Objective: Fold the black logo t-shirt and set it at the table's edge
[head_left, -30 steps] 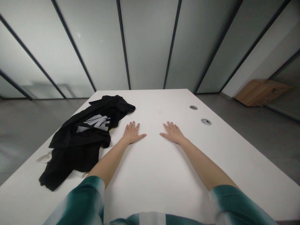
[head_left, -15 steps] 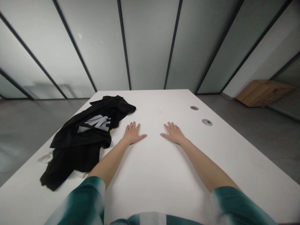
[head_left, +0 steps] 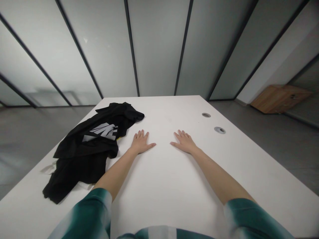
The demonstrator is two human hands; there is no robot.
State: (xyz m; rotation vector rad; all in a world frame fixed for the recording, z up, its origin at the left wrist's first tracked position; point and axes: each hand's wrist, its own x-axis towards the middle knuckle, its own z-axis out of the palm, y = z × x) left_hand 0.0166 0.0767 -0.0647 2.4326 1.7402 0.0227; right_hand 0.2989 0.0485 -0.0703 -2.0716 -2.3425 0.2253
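My left hand (head_left: 140, 142) lies palm down on the white table (head_left: 164, 186), its fingers spread and nothing in it. Across a small gap, my right hand (head_left: 184, 142) rests flat in the same way, fingers apart. Just left of my left hand is a crumpled pile of black clothing (head_left: 82, 149) with a white print (head_left: 103, 130) on it. Neither hand touches the pile. Bits of white cloth (head_left: 49, 168) stick out from under it, and a sliver of yellow shows near its right edge. How the garments are layered is hidden.
Two round cable grommets (head_left: 220, 130) are set into the table's right side. Frosted glass panels (head_left: 157, 46) with dark frames stand behind the far edge. A wooden cabinet (head_left: 279, 99) is on the grey floor at the right.
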